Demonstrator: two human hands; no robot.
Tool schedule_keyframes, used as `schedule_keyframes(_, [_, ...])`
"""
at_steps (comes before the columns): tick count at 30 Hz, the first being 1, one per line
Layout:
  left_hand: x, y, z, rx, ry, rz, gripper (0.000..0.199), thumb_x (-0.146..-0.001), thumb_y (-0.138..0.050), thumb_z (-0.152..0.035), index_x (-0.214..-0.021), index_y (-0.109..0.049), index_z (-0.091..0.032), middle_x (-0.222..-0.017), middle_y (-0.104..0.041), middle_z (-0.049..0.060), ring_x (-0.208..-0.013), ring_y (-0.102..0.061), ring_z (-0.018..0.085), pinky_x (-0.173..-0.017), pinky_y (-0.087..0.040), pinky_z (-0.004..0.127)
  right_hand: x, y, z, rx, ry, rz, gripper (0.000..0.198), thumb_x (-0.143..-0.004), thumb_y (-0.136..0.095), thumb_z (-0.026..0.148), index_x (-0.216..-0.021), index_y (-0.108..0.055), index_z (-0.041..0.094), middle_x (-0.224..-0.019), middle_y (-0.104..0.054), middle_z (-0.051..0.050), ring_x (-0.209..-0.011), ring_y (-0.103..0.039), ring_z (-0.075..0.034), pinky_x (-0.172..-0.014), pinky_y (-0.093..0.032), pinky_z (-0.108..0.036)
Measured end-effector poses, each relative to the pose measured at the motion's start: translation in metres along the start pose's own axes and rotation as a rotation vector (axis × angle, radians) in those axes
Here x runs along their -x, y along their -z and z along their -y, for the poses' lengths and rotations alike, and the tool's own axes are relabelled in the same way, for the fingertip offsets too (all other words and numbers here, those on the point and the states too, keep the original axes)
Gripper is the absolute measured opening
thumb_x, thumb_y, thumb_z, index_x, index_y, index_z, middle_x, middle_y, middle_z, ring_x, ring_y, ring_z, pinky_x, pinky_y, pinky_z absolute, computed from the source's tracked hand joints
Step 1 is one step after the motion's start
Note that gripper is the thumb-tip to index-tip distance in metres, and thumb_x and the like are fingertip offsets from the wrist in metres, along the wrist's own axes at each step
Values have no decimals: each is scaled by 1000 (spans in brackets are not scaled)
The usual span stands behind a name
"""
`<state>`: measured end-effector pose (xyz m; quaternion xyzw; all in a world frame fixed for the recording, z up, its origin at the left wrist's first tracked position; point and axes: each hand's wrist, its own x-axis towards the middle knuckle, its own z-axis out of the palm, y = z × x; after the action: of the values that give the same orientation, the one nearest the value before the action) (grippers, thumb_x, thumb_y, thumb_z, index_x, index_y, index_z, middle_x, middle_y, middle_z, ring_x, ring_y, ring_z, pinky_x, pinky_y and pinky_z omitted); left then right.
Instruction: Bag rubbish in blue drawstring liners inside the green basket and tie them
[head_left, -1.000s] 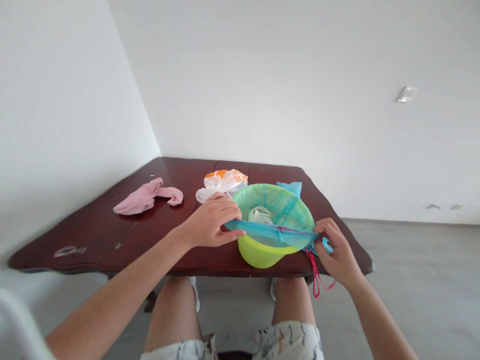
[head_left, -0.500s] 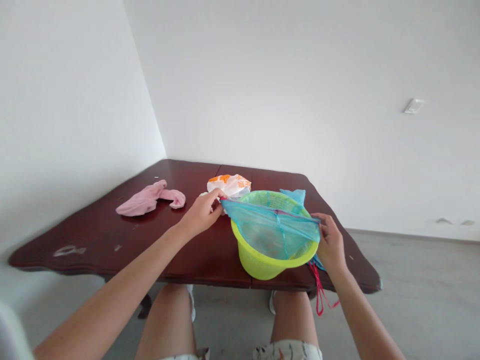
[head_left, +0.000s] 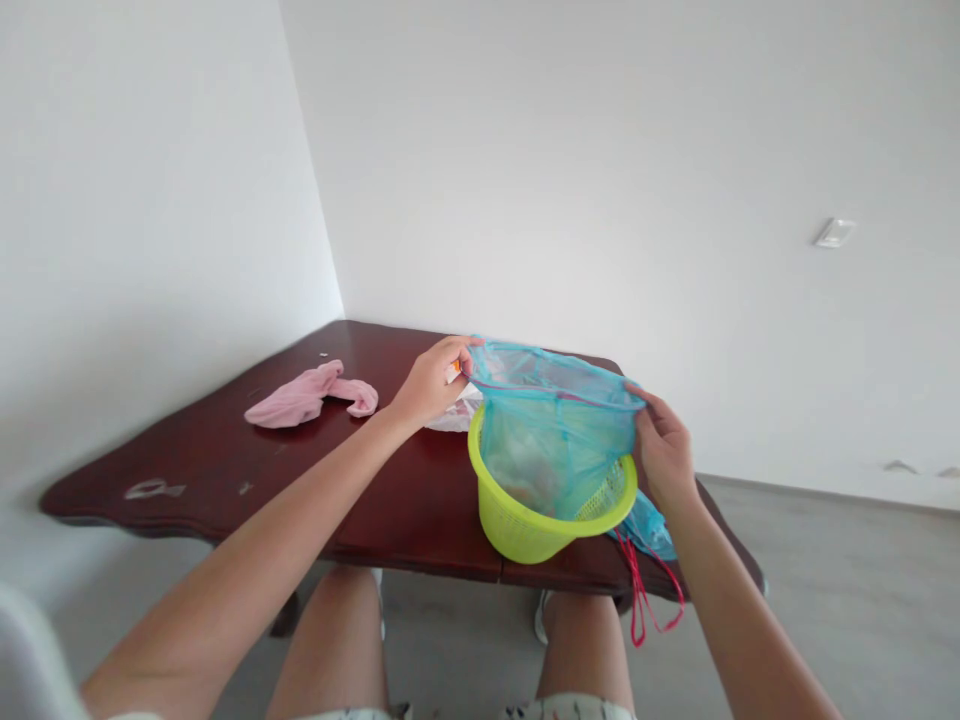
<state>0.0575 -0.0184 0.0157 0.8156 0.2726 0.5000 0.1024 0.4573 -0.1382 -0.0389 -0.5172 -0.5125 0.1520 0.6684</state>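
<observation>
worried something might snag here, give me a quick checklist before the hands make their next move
1. Left hand gripping the see-through blue fabric bag: ok, at the left of its mouth.
2. Right hand gripping the bag: ok, at the opposite side.
3. Bag's mouth spread: ok, held open between the hands.
4. Bag clear of the yellow-green plastic basket: not ok, its lower part hangs inside.
5. Basket's base flat on the dark red wooden table: cannot tell.
6. Thin red cord fully on the table: not ok, it dangles past the front edge.

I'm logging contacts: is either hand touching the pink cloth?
No, the pink cloth lies on the table, apart from the left hand and right hand.
</observation>
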Motion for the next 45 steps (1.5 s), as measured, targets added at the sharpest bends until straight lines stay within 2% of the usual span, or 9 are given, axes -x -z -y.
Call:
schedule_keyframes(3, [5,26,-19,-100,-119,69,19,-94,-64,-4,-89,-63,-23,-151,-79,14,-142,-76,29,-122,-60,45,15,15,25,125,248,-74,34,-111,-72,49,-131,-87,26,-142,-84,-13,-137,-77,-34,-123,-59,-57])
schedule_keyframes(9, [44,75,-56,-250,-206,95,19,-106,-62,-9,-97,-67,-24,-147,-81,11,-136,-77,26,-121,-62,45,69,66,65,435,586,-95,22,-110,-77,28,-129,-87,30,-134,-82,-13,-123,-80,-33,-110,-65,-54])
schedule_keyframes(16, [82,114,-83,-269,-173,103,11,-111,-72,-31,-109,-83,-33,-126,-87,5,-118,-83,29,-114,-69,51,135,106,90,602,637,-30,39,-104,-79,19,-139,-86,37,-130,-82,-12,-110,-81,-32,-91,-69,-47])
schedule_keyframes(21, [138,96,-108,219,231,-58,14,-110,-78,-40,-103,-76,-29,-139,-84,10,-128,-83,32,-110,-73,51,201,92,102,582,443,148,53,-111,-63,16,-157,-77,38,-154,-77,-11,-134,-80,-33,-108,-68,-48])
schedule_keyframes(26, [203,56,-116,566,662,-190,34,-104,-87,-57,-111,-73,-27,-136,-82,10,-114,-86,30,-105,-76,51,240,59,99,416,276,33,10,-110,-77,27,-115,-84,33,-120,-83,-10,-105,-83,-30,-92,-70,-43])
schedule_keyframes(31, [226,30,-113,434,708,-187,53,-90,-98,-67,-109,-70,-27,-101,-79,4,-92,-80,24,-85,-71,37,245,42,74,200,12,-138,23,-110,-80,43,-124,-69,29,-104,-80,-6,-85,-79,-24,-68,-64,-33])
schedule_keyframes(34, [228,32,-112,381,709,-89,51,-94,-92,-72,-105,-74,-26,-97,-79,5,-87,-78,24,-81,-67,35,239,49,66,258,22,-89,24,-112,-72,41,-131,-69,27,-105,-78,-7,-82,-76,-23,-68,-63,-34])
schedule_keyframes(41, [230,36,-111,349,730,185,50,-101,-83,-71,-104,-80,-21,-92,-78,5,-84,-70,23,-80,-55,33,196,46,119,611,382,-5,40,-113,-64,33,-153,-67,27,-152,-73,-18,-140,-69,-38,-119,-55,-60])
schedule_keyframes(45, [232,28,-114,410,676,217,52,-107,-77,-72,-97,-76,-21,-86,-70,3,-81,-61,20,-76,-48,30,149,16,136,723,362,234,39,-118,-61,41,-154,-68,27,-147,-80,-16,-140,-73,-39,-123,-50,-62])
